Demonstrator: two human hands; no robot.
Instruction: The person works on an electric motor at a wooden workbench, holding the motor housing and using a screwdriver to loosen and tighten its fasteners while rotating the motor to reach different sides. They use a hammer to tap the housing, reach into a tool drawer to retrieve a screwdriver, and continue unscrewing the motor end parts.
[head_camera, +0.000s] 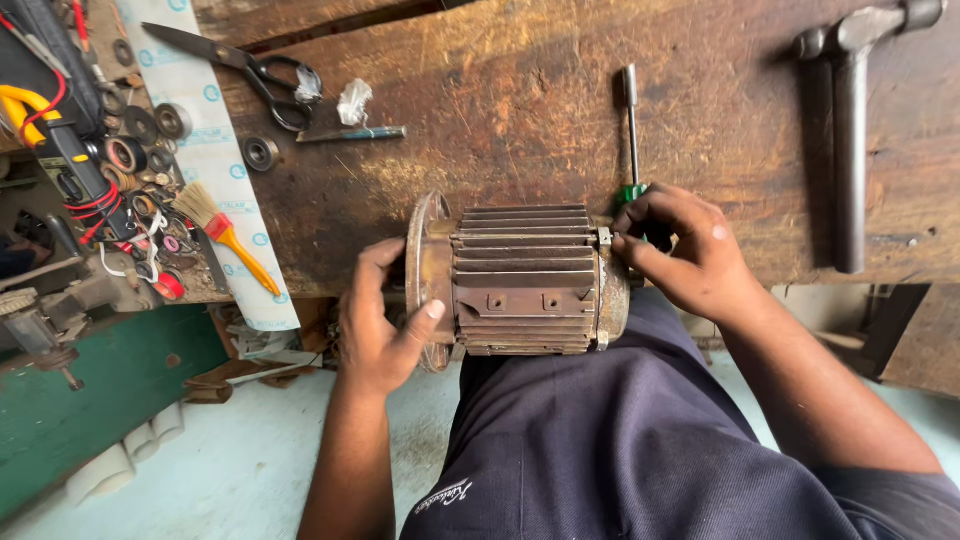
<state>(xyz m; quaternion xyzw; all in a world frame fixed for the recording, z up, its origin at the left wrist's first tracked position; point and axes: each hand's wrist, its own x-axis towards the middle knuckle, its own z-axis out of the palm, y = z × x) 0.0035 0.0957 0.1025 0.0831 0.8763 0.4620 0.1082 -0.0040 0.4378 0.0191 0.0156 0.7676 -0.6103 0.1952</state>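
Rust-brown wood of the counter (520, 110) fills the upper part of the frame. At the upper left lies a clutter of bearings (172, 121), red and yellow cables (60, 150) and a small brush (222, 232) with an orange handle on a strip of white paper; scissors (262, 78) lie just right of them.

Lower centre, a ribbed, rusty motor (520, 280) rests on its side at the counter's near edge, above the person's dark trousers. The left hand (378, 322) comes up from the lower left, forearm nearly upright, and cups the round flange end: its fingers curl behind the flange while the thumb presses flat on the front of the housing, steadying it.

The right hand (690, 250) reaches in from the lower right, wrist bent inward, fingers bunched and pinching something small at the motor's right end cover, seemingly a bolt or nut, too small to be sure. Beneath that hand lies a screwdriver (631, 130) with a green handle, its shaft pointing to the top of the frame. This looks like the loosening of an end-cover fastener by hand; judging by that, the next move calls for a firm brace from the left hand and small twists from the right.

At the upper right lies a hammer (850, 140)
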